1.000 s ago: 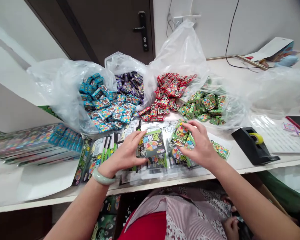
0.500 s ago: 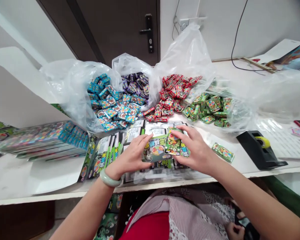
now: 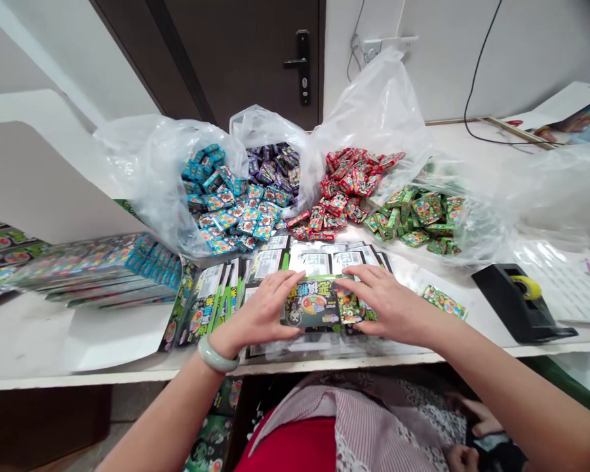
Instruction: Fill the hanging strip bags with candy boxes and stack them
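My left hand (image 3: 261, 307) grips the left end of a black printed card (image 3: 312, 307) with bright lettering and a coloured disc design. My right hand (image 3: 396, 305) closes on a small green printed packet (image 3: 349, 305), which lies against the card's right end. Thumbs are at the lower edge and fingers at the top edge. Beneath them lie flat printed packages (image 3: 311, 263) with barcode-like labels and clear wrapping. Left of my left hand, more of these packages (image 3: 204, 305) lean in an overlapping row. A single green packet (image 3: 445, 301) rests beyond my right wrist.
Clear plastic bags spill blue packets (image 3: 250, 219), purple packets (image 3: 273, 167), red packets (image 3: 344, 187) and green packets (image 3: 425, 213) along the back. At left, a white carton (image 3: 44, 170) stands by stacked filled packs (image 3: 103, 269). A black tape dispenser (image 3: 516, 301) sits at right.
My right hand has brought the tilted green packet down and level against the black card's right end. The view has shifted slightly left.
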The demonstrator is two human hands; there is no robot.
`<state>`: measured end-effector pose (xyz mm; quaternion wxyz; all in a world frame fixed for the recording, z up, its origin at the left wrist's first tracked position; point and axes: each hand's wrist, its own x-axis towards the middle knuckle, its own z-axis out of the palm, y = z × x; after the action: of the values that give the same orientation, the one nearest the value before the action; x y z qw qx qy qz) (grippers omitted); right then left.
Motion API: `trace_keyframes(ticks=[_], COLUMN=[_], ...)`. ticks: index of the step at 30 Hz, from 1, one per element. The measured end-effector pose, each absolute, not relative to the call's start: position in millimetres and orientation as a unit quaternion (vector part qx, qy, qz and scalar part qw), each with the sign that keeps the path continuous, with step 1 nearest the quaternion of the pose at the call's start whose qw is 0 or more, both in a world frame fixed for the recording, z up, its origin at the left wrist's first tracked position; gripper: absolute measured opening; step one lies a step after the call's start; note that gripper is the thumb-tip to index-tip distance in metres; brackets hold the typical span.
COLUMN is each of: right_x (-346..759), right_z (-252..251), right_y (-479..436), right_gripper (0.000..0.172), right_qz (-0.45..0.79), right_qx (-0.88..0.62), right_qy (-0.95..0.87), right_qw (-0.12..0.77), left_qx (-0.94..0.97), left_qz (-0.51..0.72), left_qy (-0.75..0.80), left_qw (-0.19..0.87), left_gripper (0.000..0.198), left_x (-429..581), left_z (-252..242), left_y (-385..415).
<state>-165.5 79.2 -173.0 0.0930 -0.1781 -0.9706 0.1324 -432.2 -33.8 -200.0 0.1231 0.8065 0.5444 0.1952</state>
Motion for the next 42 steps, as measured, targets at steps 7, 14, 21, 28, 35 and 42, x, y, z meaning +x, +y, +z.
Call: trace_keyframes(ticks=[7, 14, 21, 28, 35, 42], right_x=[-179, -201, -235, -246, -241, -241], right_z=[-183, -183, -180, -195, -188, -199], right_y=[73, 84, 104, 89, 81, 82], right_gripper=[0.08, 0.048, 0.037, 0.034, 0.042, 0.041], right_qz=[0.208, 0.296, 0.319, 0.291, 0.377, 0.539], right_qx=[-0.189, -0.167, -0.185, -0.287, -0.342, -0.324], right_qy=[-0.942, -0.929, -0.916, -0.867, -0.828, -0.719], right_qw=[0.184, 0.147, 0.157, 0.285, 0.237, 0.295], left_qx=[0.764, 0.738, 0.75, 0.749, 0.763, 0.766], left_qz=[0.223, 0.231, 0.21, 0.214, 0.209, 0.211], left_qy=[0.591, 0.624, 0.622, 0.622, 0.609, 0.605], left_qw=[0.132, 0.113, 0.084, 0.077, 0.05, 0.056], left_gripper=[0.088, 0.085, 0.086, 0.087, 0.089, 0.086], left_x=[-435, -457, -472, -474, -461, -459], left_z=[-203, -211, -211, -211, -212, -213], left_y=[-39, -41, -48, -49, -49, -50])
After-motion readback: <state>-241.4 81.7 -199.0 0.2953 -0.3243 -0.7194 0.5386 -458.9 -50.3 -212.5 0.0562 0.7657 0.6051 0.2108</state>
